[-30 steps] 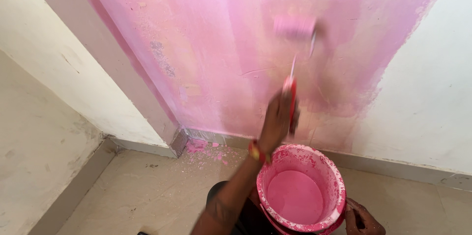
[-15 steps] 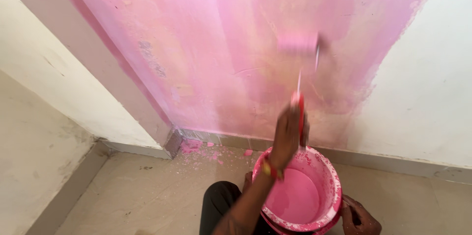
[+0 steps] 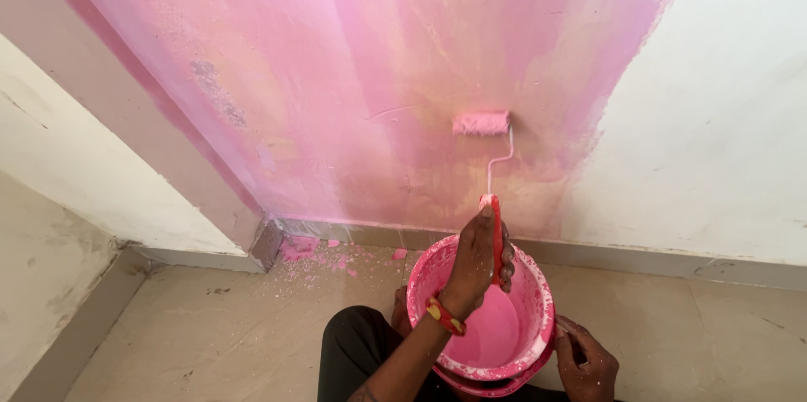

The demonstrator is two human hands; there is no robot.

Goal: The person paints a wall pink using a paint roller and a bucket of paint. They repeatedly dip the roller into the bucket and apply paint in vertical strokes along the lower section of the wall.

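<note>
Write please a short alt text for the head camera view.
The left hand presses a small paint roller against a pink-painted wall, while the right hand steadies a pink paint bucket on the tiled floor.

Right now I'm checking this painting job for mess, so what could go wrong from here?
1. The bucket of pink paint sits right under the left hand working the roller; a knock could tip it, though the right hand steadies its rim.
2. The wet roller may drip onto the floor, already spattered pink near the skirting.
3. The paint edge is ragged beside the white wall; a stray pass could smear it.
</note>
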